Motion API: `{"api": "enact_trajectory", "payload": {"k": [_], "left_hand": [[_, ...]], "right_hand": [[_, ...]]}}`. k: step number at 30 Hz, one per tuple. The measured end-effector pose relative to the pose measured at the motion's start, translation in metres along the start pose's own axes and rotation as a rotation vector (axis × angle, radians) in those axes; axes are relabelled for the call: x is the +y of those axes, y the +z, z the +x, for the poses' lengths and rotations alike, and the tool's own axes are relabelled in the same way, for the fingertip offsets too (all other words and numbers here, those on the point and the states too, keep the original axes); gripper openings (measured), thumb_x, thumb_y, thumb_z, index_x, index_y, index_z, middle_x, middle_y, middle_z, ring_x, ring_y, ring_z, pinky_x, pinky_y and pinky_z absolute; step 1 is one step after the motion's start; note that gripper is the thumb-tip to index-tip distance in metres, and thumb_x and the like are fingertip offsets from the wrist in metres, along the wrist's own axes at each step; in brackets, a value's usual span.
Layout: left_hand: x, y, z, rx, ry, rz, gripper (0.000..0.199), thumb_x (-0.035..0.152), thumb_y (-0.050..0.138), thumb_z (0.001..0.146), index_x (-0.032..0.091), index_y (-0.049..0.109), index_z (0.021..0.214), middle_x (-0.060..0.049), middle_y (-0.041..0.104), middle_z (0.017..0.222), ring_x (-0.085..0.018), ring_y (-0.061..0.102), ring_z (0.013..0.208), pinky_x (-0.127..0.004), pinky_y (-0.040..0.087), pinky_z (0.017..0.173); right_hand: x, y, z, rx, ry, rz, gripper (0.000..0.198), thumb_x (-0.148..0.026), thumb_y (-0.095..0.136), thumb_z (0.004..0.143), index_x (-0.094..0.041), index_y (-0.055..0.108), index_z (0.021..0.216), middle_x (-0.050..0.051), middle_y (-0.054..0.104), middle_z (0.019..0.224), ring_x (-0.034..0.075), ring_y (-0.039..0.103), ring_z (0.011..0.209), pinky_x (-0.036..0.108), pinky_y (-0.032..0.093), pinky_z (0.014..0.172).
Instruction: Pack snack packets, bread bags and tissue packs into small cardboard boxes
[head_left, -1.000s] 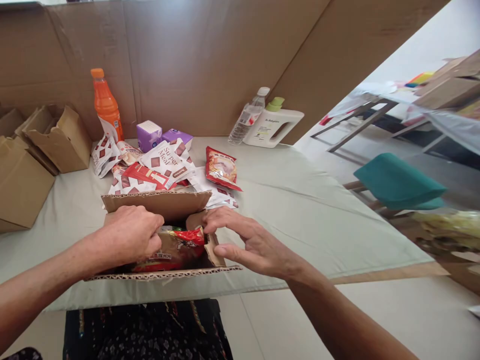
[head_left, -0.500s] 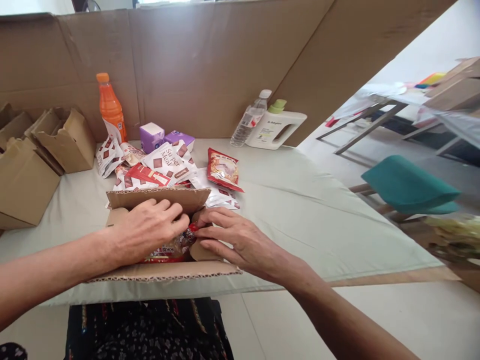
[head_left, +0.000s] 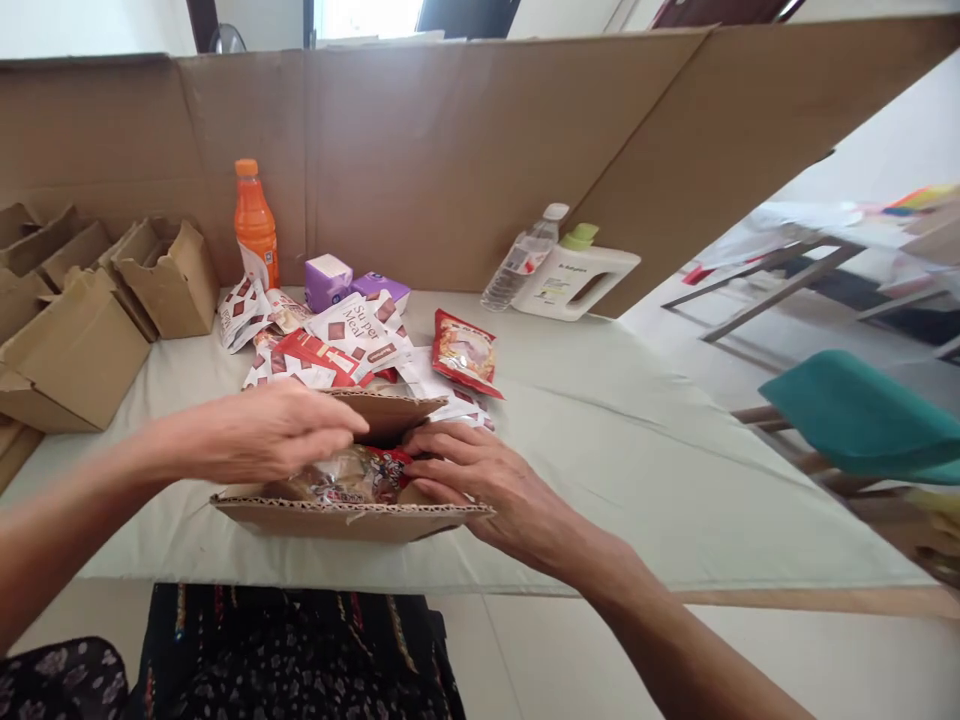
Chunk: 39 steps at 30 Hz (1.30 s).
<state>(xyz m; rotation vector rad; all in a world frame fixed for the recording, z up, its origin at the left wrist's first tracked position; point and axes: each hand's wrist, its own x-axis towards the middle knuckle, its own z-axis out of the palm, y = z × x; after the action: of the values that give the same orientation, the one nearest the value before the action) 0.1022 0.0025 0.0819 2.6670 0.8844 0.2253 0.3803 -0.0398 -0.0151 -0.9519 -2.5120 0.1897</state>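
Observation:
An open cardboard box (head_left: 352, 522) stands near the table's front edge, its far and near flaps raised. Inside lie clear-and-red snack packets (head_left: 352, 475), partly hidden by my hands. My left hand (head_left: 277, 430) hovers over the box's left half, slightly blurred, fingers stretched forward and nothing visible in them. At the box's right end, my right hand (head_left: 472, 470) has its fingers hooked over the side, the tips touching the inner flap beside a red packet. Just behind the box is a pile of white Super Meal pouches (head_left: 356, 330), with a red-and-white packet (head_left: 465, 352) to its right.
Several folded-open cardboard boxes (head_left: 82, 350) stand at the left. Along the cardboard wall (head_left: 450, 150) are an orange drink bottle (head_left: 255, 225), purple packs (head_left: 328, 282), a clear water bottle (head_left: 521, 260) and a white jug (head_left: 574, 280). A teal chair (head_left: 862, 410) is beyond the table.
My left hand has drawn back to the left and up from the packets, uncovering more of them. My right hand stays at the box's right end. The camera view has shifted.

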Motion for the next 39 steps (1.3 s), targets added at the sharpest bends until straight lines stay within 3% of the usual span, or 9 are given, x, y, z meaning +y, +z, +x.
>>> {"api": "enact_trajectory", "payload": {"k": [4, 7, 10, 15, 20, 24, 28, 33, 39], "left_hand": [[0.004, 0.015, -0.080, 0.525, -0.074, -0.160, 0.036, 0.045, 0.050, 0.105, 0.029, 0.064, 0.134, -0.004, 0.073, 0.129, -0.022, 0.069, 0.119, -0.033, 0.056, 0.100], [0.002, 0.059, -0.110, 0.532, -0.146, -0.101, 0.061, 0.057, 0.059, 0.097, 0.022, 0.053, 0.146, -0.014, 0.062, 0.144, -0.028, 0.060, 0.132, -0.041, 0.053, 0.110], [-0.003, 0.094, -0.109, 0.587, -0.169, -0.029, 0.048, 0.038, 0.062, 0.099, 0.021, 0.054, 0.143, -0.013, 0.067, 0.136, -0.025, 0.062, 0.131, -0.040, 0.051, 0.112], [-0.011, 0.098, -0.094, 0.654, -0.222, 0.025, 0.053, 0.031, 0.056, 0.103, 0.023, 0.041, 0.154, -0.009, 0.075, 0.116, -0.021, 0.072, 0.110, -0.035, 0.057, 0.103], [-0.012, 0.100, -0.089, 0.725, -0.239, 0.112, 0.058, 0.025, 0.057, 0.102, 0.025, 0.036, 0.156, -0.010, 0.067, 0.122, -0.022, 0.068, 0.112, -0.037, 0.058, 0.100], [-0.014, 0.108, -0.087, 0.815, -0.219, 0.213, 0.052, 0.016, 0.061, 0.097, 0.021, 0.049, 0.147, -0.017, 0.049, 0.150, -0.028, 0.052, 0.137, -0.045, 0.051, 0.111], [-0.023, 0.108, -0.095, 0.651, -0.038, 0.105, 0.036, 0.014, 0.051, 0.101, 0.018, 0.059, 0.137, -0.012, 0.066, 0.136, -0.024, 0.054, 0.138, -0.042, 0.048, 0.115], [-0.034, 0.098, -0.103, 0.515, 0.016, 0.043, 0.042, 0.030, 0.054, 0.103, 0.012, 0.055, 0.141, -0.017, 0.063, 0.143, -0.027, 0.049, 0.143, -0.045, 0.048, 0.116], [-0.039, 0.091, -0.095, 0.512, 0.062, 0.147, 0.038, 0.028, 0.061, 0.100, 0.013, 0.061, 0.134, -0.015, 0.069, 0.134, -0.028, 0.057, 0.135, -0.043, 0.054, 0.108]], "right_hand": [[0.002, 0.003, -0.003, 0.047, 0.002, 0.011, 0.027, -0.024, 0.049, 0.105, -0.021, 0.075, 0.104, 0.012, 0.076, 0.111, 0.027, 0.068, 0.109, 0.044, 0.057, 0.088], [0.003, 0.006, -0.004, 0.096, 0.015, 0.036, 0.021, -0.023, 0.052, 0.103, -0.021, 0.071, 0.111, 0.011, 0.076, 0.111, 0.026, 0.070, 0.106, 0.043, 0.058, 0.088], [0.002, 0.006, -0.003, 0.154, 0.029, 0.012, 0.017, -0.023, 0.055, 0.101, -0.021, 0.068, 0.113, 0.011, 0.076, 0.112, 0.025, 0.071, 0.104, 0.042, 0.059, 0.087], [0.000, 0.002, -0.002, 0.281, -0.091, -0.054, 0.027, -0.007, 0.053, 0.095, -0.025, 0.068, 0.108, 0.004, 0.078, 0.100, 0.023, 0.073, 0.097, 0.039, 0.058, 0.083], [0.001, -0.002, 0.002, 0.546, 0.103, -0.043, 0.047, -0.019, 0.051, 0.102, -0.028, 0.053, 0.148, 0.012, 0.063, 0.143, 0.028, 0.060, 0.131, 0.049, 0.050, 0.106], [0.002, 0.007, 0.002, 0.238, -0.071, 0.033, 0.051, -0.046, 0.038, 0.108, -0.025, 0.048, 0.153, 0.012, 0.067, 0.138, 0.029, 0.062, 0.128, 0.047, 0.052, 0.101], [-0.001, 0.014, -0.011, 0.108, -0.127, 0.021, 0.072, -0.065, 0.042, 0.102, -0.019, 0.041, 0.157, 0.016, 0.061, 0.146, 0.031, 0.053, 0.138, 0.050, 0.045, 0.110], [0.004, 0.012, -0.019, -0.010, -0.127, -0.084, 0.073, -0.048, 0.064, 0.096, -0.021, 0.038, 0.159, 0.013, 0.051, 0.156, 0.030, 0.040, 0.149, 0.051, 0.032, 0.122], [0.032, 0.013, 0.002, -0.121, -0.146, -0.039, 0.067, -0.058, 0.070, 0.087, -0.025, 0.055, 0.144, 0.017, 0.028, 0.168, 0.039, 0.023, 0.155, 0.062, 0.032, 0.118]]}}
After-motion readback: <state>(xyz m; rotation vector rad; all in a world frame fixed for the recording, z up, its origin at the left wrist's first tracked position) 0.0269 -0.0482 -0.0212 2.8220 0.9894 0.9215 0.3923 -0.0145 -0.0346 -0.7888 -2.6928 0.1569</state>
